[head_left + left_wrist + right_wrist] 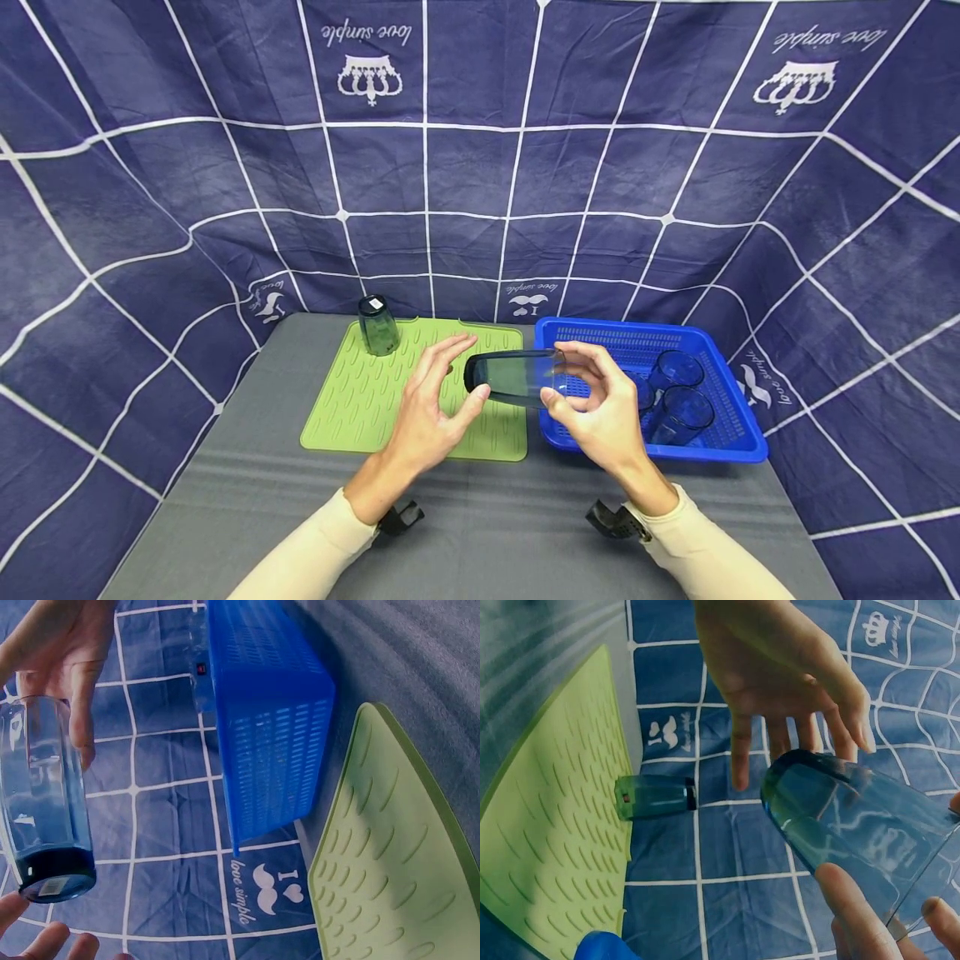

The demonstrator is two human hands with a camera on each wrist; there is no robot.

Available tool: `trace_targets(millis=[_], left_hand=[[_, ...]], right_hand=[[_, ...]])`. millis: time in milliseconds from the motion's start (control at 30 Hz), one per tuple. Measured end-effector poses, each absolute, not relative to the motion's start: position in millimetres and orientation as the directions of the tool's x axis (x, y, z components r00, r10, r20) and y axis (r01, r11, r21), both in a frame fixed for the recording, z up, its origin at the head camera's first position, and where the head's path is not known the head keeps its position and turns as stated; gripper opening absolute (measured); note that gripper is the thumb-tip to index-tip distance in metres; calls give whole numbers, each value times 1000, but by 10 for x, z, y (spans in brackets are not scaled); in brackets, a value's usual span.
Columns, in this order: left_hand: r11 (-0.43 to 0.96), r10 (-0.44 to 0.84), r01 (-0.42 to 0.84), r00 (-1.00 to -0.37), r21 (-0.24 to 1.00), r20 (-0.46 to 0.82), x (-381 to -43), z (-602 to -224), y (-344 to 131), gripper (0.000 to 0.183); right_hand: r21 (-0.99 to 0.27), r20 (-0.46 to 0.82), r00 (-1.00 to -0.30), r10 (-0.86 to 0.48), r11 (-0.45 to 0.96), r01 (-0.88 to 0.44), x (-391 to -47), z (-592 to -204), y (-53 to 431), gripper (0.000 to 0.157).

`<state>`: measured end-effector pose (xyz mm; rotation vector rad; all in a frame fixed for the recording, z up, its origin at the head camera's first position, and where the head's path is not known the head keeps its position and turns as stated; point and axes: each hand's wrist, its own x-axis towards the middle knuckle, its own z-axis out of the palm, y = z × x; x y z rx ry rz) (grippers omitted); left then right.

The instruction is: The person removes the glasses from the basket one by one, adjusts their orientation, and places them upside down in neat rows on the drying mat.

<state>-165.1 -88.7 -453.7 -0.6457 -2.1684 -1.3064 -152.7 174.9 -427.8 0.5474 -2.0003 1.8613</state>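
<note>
A blue-tinted drinking glass (513,377) lies sideways in the air above the gap between mat and basket, its thick dark base toward the left. My right hand (603,412) grips it near the rim, thumb below and fingers above. My left hand (429,417) is at the base end with fingers spread and thumb apart; in the right wrist view that hand (780,671) is beside the base, not wrapped round it. Another glass (378,327) stands upside down at the back left of the green drying mat (352,408).
A blue plastic basket (738,417) stands right of the mat, with several glasses such as this one (681,417) inside. Grey cloth (480,517) covers the table. A dark blue checked curtain (472,175) encloses the back and sides.
</note>
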Motion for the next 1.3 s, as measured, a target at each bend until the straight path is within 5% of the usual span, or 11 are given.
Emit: trace_targets(millis=[733, 1300], left_hand=[[274, 124, 608, -790, 745, 600, -1568, -4548, -808, 80], [105, 111, 686, -727, 720, 677, -1573, -4577, -728, 86]], right_hand=[[-807, 579, -815, 2, -145, -573, -1550, -4345, 1666, 60], [-802, 576, -817, -23, -205, -560, -1524, -4411, 1616, 59]])
